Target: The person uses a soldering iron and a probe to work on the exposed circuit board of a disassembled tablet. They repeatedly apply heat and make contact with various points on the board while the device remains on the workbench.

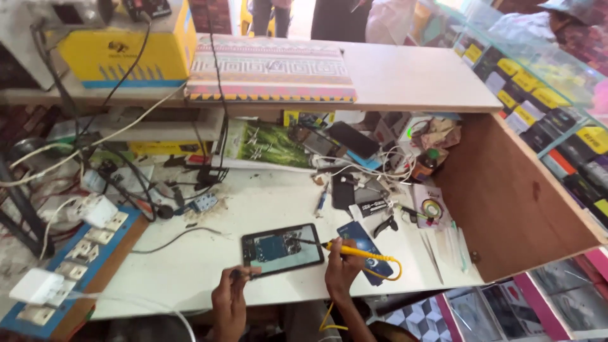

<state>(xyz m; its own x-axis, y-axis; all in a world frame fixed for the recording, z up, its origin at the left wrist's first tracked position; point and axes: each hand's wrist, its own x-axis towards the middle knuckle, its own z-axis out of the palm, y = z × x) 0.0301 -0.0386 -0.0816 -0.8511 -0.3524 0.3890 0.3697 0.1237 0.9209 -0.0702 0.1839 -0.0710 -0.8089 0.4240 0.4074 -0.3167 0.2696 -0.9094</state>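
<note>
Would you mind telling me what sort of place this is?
Likely a phone repair stall: an opened phone under a yellow-handled tool, loose phones and cables on the bench, boxed stock in a glass counter.

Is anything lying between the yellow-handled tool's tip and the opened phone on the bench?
Nothing visible does. The right hand holds the yellow-handled tool with its tip already over the opened phone. The left hand touches the phone's near left corner, away from the tip.
</note>
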